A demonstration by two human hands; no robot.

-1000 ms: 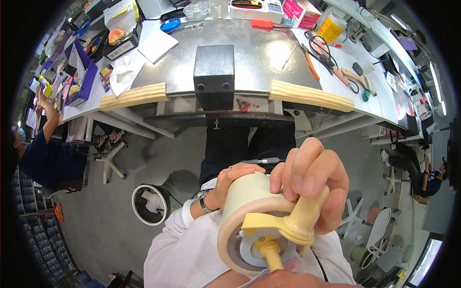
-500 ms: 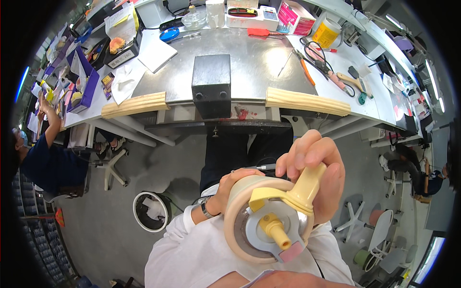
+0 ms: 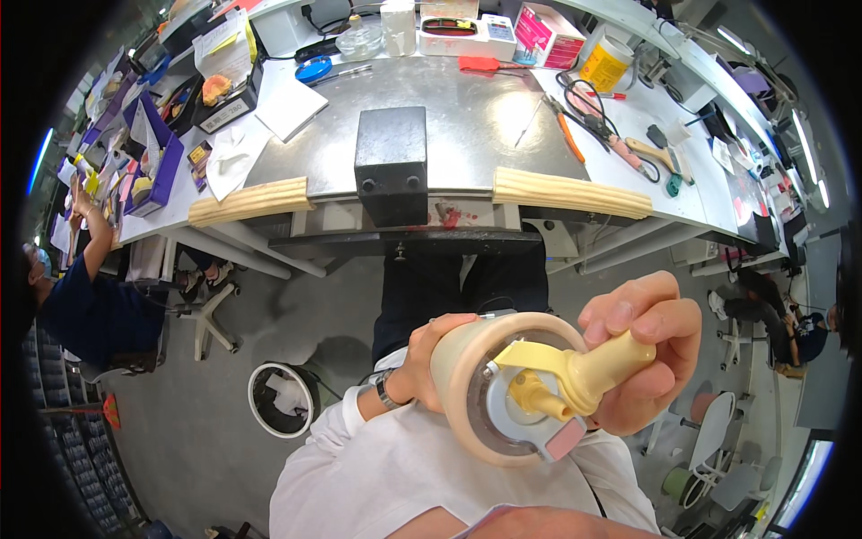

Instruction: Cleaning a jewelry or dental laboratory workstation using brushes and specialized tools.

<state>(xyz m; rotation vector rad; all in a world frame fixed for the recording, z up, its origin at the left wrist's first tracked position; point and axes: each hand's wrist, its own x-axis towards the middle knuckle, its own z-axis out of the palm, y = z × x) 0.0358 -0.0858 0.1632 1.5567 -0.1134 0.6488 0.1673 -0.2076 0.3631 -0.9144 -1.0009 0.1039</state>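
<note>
In front of my chest is a large, cream drinking bottle, its lid tilted up towards me. My left hand wraps round the bottle's side. On the lid a yellow spout stands out from a grey centre piece, with a pink tab at its edge. My right hand grips a glossy yellow spout cap, which hangs on a curved yellow strap. The cap's lower end lies right beside the spout tip; whether they touch I cannot tell.
Ahead stands a workbench with a metal top and a black block at its front edge. Pliers, a brush and a yellow tub lie to the right. A waste bin is on the floor at left; a person sits beyond.
The bottle has shifted right and slightly up, turning with its lid. My right hand has moved right and down, tilting the cap over to the right and nearer the spout.
</note>
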